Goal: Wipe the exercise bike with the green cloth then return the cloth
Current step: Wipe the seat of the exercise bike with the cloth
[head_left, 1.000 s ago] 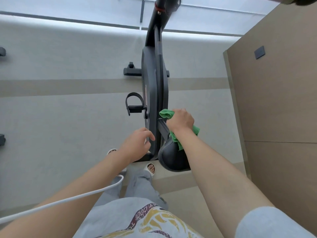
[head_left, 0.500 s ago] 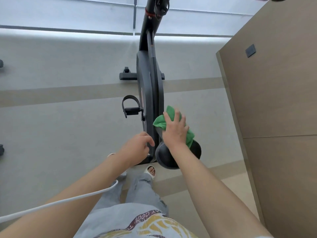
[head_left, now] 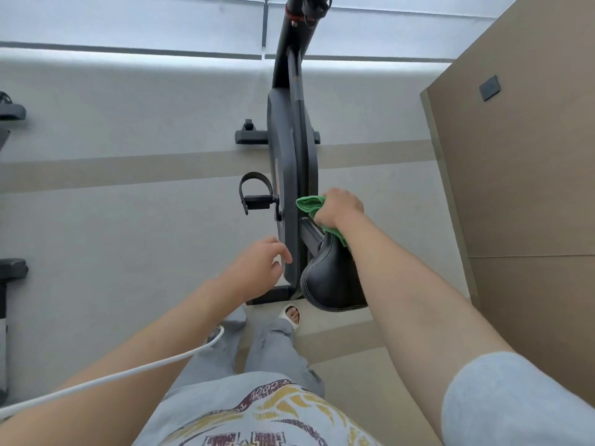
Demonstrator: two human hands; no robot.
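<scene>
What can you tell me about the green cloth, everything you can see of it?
The green cloth is a bright green, soft fabric, bunched and folded rather than spread flat. The right hand grips it, covering most of it; one wad sticks out to the left of the fingers and a smaller corner shows below the wrist. It sits against the exercise bike where the seat post rises, just ahead of the black saddle. The left hand does not touch it.

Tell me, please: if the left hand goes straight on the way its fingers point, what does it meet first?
Most likely the dark side housing of the exercise bike. The left hand is open, its fingertips pointing right and forward, close to that panel. Depth is unclear from above, so it could pass slightly over it.
</scene>
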